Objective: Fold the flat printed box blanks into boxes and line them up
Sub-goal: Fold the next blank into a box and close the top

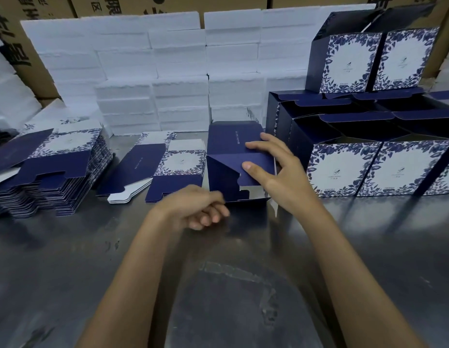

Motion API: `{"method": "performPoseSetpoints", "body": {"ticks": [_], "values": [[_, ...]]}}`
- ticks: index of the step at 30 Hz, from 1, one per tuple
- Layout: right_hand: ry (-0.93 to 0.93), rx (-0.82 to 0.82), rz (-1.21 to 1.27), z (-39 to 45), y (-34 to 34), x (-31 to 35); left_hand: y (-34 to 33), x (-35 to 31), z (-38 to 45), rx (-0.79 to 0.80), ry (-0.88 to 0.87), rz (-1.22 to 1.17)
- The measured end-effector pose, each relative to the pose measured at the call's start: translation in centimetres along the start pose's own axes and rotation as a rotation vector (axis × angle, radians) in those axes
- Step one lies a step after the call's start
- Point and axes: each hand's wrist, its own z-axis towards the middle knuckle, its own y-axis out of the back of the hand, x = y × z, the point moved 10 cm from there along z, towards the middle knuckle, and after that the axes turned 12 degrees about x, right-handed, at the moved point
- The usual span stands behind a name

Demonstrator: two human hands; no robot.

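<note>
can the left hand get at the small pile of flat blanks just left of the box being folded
Probably yes. The left hand hangs loosely curled and holds nothing, just in front of the small pile, with only bare table between them. The right hand presses the half-folded box, off to the side.

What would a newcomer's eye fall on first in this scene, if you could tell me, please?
Most likely the half-folded navy box at the centre of the steel table, with the right hand pressing its flaps and the left hand loosely curled at its near edge. Next, the finished floral boxes stacked at the right, the pile of flat blanks at the left, and the wall of white foam blocks behind.
</note>
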Motion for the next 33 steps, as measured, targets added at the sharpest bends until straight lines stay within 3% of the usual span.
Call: {"method": "performPoseSetpoints", "body": {"ticks": [2, 4, 5, 7, 9, 11, 17, 25, 29, 33], "values": [[-0.001, -0.013, 0.015, 0.0, 0.1, 0.1, 4.8, -1.0, -2.0, -0.391, -0.081, 0.091], [0.001, -0.029, 0.026, 0.0, 0.3, 0.2, 8.1, -2.6, -5.5, -0.787, -0.353, 0.013], [0.0, -0.037, 0.029, 0.0, 0.5, 0.3, 8.4, -3.6, -6.9, -0.865, -0.527, -0.056], [0.001, -0.043, 0.03, 0.1, 0.5, 0.5, 6.6, -5.9, -7.7, -0.75, -0.763, -0.076], [0.003, -0.045, 0.03, 0.1, 0.5, 0.6, 3.6, -7.6, -6.8, -0.566, -0.824, 0.074], [0.003, -0.052, 0.028, 0.0, 0.6, 0.6, 2.0, -8.1, -6.1, -0.499, -0.856, 0.164], [-0.023, -0.03, 0.134, -0.2, 0.2, 0.2, 1.7, -8.3, -6.0, -0.536, -0.897, 0.159], [-0.008, -0.125, 0.211, -0.1, 0.3, -0.3, 1.3, -8.2, -5.6, -0.576, -0.892, 0.138], [-0.01, -0.033, 0.293, 0.0, 0.4, -0.8, 2.4, -7.6, -4.5, -0.445, -0.874, 0.058], [-0.003, -0.058, 0.313, 0.0, 0.7, -1.2, 2.5, -7.6, -4.5, -0.447, -0.885, 0.03]]}}
